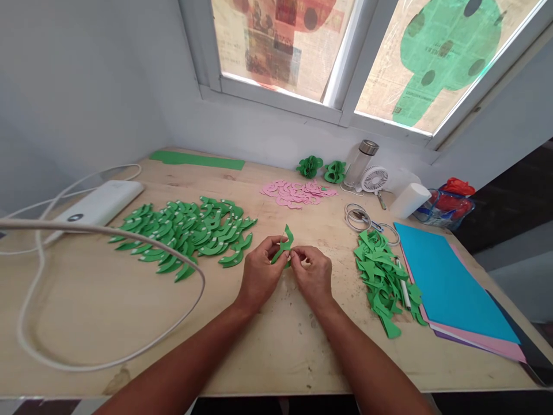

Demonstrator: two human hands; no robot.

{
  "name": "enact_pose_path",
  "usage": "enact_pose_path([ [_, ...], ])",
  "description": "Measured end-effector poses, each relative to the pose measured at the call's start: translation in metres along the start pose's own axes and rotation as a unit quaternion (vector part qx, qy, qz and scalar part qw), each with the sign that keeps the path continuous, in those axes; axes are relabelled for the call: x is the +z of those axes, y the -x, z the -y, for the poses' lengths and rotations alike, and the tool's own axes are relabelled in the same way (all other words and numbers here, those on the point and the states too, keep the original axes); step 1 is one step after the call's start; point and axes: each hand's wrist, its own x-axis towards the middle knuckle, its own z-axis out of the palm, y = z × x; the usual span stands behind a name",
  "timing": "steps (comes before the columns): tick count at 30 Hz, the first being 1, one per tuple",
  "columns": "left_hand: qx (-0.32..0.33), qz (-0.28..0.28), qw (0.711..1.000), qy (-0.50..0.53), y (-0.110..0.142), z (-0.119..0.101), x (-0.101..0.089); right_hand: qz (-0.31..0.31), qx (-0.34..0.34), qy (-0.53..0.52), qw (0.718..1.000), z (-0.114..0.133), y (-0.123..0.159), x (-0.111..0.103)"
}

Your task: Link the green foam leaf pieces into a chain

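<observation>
Above the bare middle of the wooden table (276, 357), the left hand (264, 268) and the right hand (311, 271) are meeting, fingers nearly closed, both pinching a small green foam piece (285, 245) (its pointed tip sticking up). Curved green pieces (190, 230) are lying to the left, green scraps (382, 276) to the right, and pink pieces (296, 193) beyond the hands.

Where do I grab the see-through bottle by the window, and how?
I'd wrap your fingers around the upper body of the bottle, just below its silver lid, coming from the upper left. It stands tall and round there, above the green paper ball, and the little fan crowds its right side.
</observation>
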Motion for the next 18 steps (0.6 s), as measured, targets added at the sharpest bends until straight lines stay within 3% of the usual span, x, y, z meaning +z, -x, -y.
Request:
enact_pose_path([
  [18,0.002,-0.008,1.000,0.006,0.0001,0.0011,0.0008,0.005,0.098,-0.080,0.992,0.0052,-0.0001,0.0005],
])
